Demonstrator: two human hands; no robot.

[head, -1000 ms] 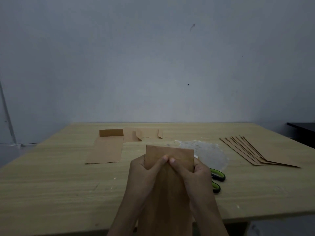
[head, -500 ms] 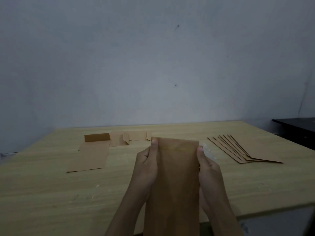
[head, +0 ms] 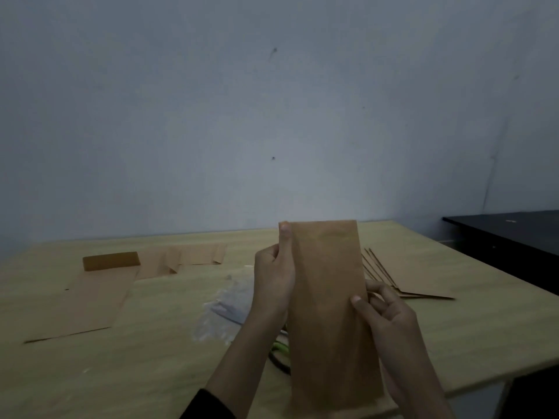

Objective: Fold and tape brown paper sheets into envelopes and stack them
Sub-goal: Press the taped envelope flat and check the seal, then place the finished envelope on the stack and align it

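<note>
My left hand (head: 273, 285) and right hand (head: 387, 316) pinch the envelope (head: 329, 297) by its side edges, upright over the table (head: 151, 373). Stack (head: 420, 282) at 3 o'clock: I'd lay it square, edges flush.

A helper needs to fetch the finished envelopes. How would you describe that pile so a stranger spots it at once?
On the wooden table, look to the right side, beyond the right hand. The pile lies flat there, fanned so several thin edges show, unlike the loose sheets at the left and the envelope held upright.
</note>
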